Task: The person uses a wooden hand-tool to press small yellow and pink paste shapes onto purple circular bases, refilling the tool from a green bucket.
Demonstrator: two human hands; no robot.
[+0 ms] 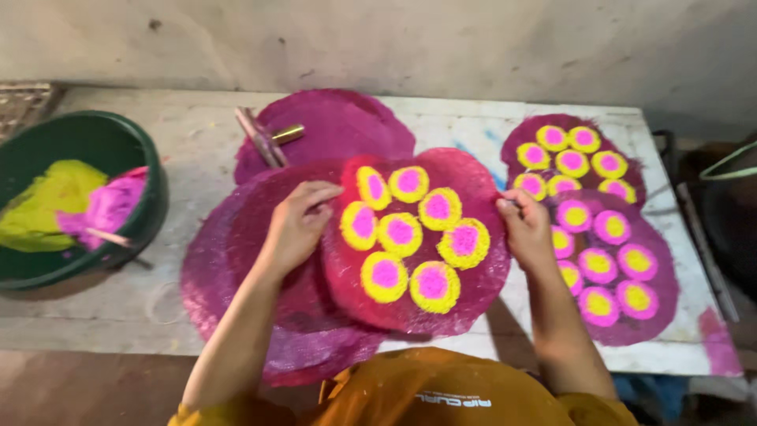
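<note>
A round magenta disc (418,244) dotted with seven yellow-and-pink circles lies flat at the centre of the table (181,134), overlapping plain magenta discs (236,260) at its 9 o'clock. Being round, it shows no clear long axis. The left hand (298,225) pinches its edge at 9 o'clock, grip closed on it; the right hand (527,229) pinches the edge at 3 o'clock. Finished dotted discs (607,237) lie at 3 o'clock, a green basin (150,170) of coloured paste at 9.
</note>
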